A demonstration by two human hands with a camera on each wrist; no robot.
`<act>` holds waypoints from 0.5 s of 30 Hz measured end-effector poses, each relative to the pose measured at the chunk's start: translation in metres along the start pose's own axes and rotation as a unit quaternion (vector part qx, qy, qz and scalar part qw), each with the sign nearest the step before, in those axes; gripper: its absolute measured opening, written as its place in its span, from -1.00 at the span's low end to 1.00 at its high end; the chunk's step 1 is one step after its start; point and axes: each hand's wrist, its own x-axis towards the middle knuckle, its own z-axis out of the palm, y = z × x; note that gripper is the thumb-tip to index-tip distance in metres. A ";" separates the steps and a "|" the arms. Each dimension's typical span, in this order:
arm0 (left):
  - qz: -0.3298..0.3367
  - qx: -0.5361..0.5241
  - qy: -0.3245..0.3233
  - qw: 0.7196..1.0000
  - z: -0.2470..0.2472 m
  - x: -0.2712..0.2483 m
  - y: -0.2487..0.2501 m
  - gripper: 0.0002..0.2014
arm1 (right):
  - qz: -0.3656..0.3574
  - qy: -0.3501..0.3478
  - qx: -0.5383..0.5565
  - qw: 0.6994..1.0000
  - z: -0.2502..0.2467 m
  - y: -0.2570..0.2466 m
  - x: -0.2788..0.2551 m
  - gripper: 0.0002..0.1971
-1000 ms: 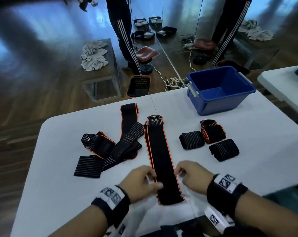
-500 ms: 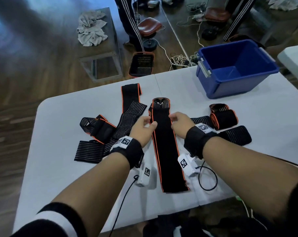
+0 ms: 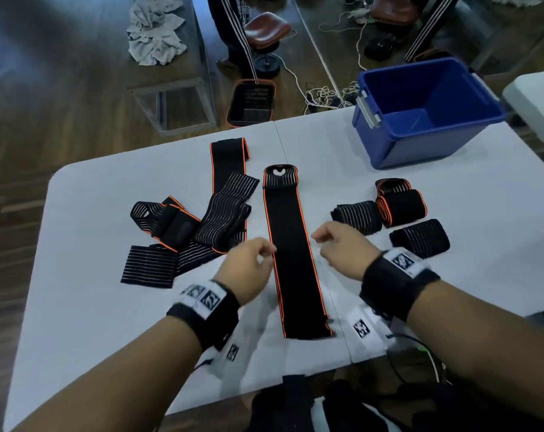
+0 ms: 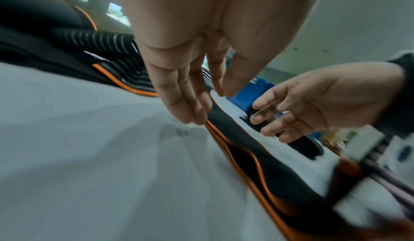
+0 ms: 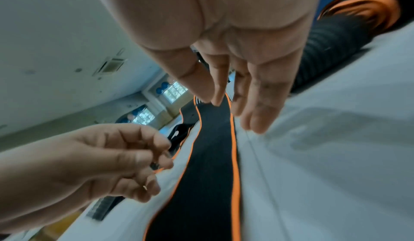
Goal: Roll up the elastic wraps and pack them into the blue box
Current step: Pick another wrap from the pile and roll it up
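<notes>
A long black elastic wrap [image 3: 292,260] with orange edges lies flat and unrolled on the white table [image 3: 108,307], running away from me. My left hand [image 3: 266,254] hovers at its left edge about mid-length, fingers loosely curled and holding nothing. My right hand [image 3: 319,240] hovers at the right edge, fingers relaxed. In the left wrist view the left fingertips [image 4: 197,119] touch the wrap's [image 4: 246,138] orange edge. Three rolled wraps [image 3: 358,216] [image 3: 401,207] [image 3: 420,238] lie to the right. The blue box [image 3: 420,145] stands at the far right with nothing visible in it.
A tangle of unrolled wraps [image 3: 202,226] and a flat striped piece [image 3: 149,266] lie left of centre. Another strip [image 3: 230,163] reaches toward the far edge. A second white table [image 3: 532,98] is at the right. A person's striped trousers [image 3: 227,32], a stool and cables are beyond the table.
Both hands slid from the wrap's near end up toward its far end, then drew back to mid-length. The wrap stays flat. The head view has shifted.
</notes>
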 end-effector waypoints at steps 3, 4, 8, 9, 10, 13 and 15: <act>-0.002 0.037 -0.059 0.998 0.012 -0.042 -0.012 -0.74 | 0.034 -0.050 -0.012 0.998 0.004 0.028 -0.036 -0.79; -0.011 0.030 -0.072 0.997 0.016 -0.051 -0.018 -0.70 | 0.040 -0.063 -0.007 0.997 0.007 0.036 -0.046 -0.79; 0.030 0.049 -0.077 0.995 0.025 -0.068 -0.032 -0.48 | -0.008 -0.082 -0.062 0.995 0.013 0.049 -0.076 -0.69; 0.043 0.061 -0.078 0.994 0.027 -0.072 -0.033 -0.41 | -0.023 -0.091 -0.092 0.991 0.014 0.048 -0.082 -0.61; 0.057 0.071 -0.077 0.993 0.029 -0.075 -0.033 -0.36 | -0.034 -0.099 -0.117 0.988 0.015 0.047 -0.085 -0.53; 0.112 0.117 -0.088 0.983 0.037 -0.086 -0.030 -0.36 | -0.077 -0.119 -0.178 0.974 0.017 0.044 -0.092 -0.41; 0.130 0.162 -0.100 0.973 0.043 -0.090 -0.029 -0.40 | -0.120 -0.124 -0.230 0.958 0.021 0.042 -0.094 -0.43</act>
